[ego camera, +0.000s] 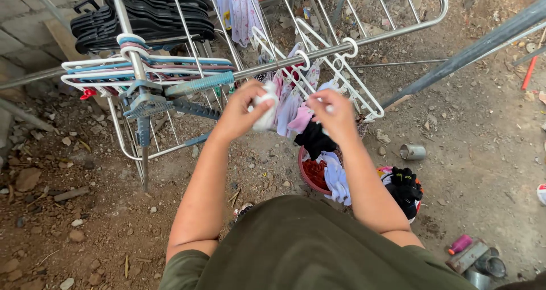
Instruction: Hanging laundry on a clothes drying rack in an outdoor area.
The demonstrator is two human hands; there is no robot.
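Here both hands raised before drying rack (398, 25): left hand (242, 110) clasps white sock (266, 110), right hand (335, 113) pinches small garment (301, 118).

The single view comes from a camera on the person's head, looking steeply down and slightly forward over the person's own chest. The metal drying rack (296, 59) sits close ahead, filling the upper frame. Dirt ground (483, 153) spreads below and beside the rack.

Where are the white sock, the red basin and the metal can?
White sock (266, 109), head view, its middle, in the left hand.
Red basin (311, 174), head view, its inside.
Metal can (413, 151), head view, its side.
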